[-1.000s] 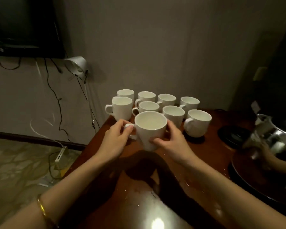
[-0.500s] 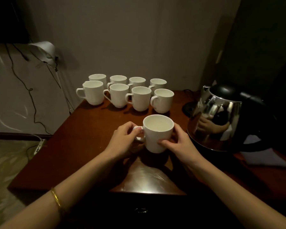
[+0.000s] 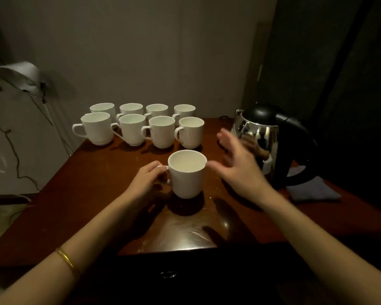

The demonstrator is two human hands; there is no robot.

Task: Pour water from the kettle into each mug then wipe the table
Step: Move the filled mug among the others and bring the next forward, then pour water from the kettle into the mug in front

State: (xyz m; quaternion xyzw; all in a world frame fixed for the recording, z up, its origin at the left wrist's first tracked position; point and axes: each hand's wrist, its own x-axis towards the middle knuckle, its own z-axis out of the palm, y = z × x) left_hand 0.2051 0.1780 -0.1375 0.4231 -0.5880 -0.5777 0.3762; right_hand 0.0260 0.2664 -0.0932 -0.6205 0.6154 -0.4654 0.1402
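While the front mug [image 3: 187, 173] stands upright on the table [image 3: 90, 188], it sits between the two hands, its handle turned toward the left hand [image 3: 146, 180] and its far side just clear of the right hand [image 3: 240, 167]. Behind it eight more mugs [image 3: 141, 126] stand upright in two rows of four near the wall, handles pointing left. The front mug's inside looks pale; whether it holds water cannot be told, and the same goes for the others. The kettle [image 3: 271, 142], shiny steel with a black lid and handle, stands at the right, just beyond the right hand. A grey cloth [image 3: 312, 190] lies beside its base. The left hand grips the front mug's handle with curled fingers. The right hand is released, fingers spread and blurred, touching nothing, raised between mug and kettle.
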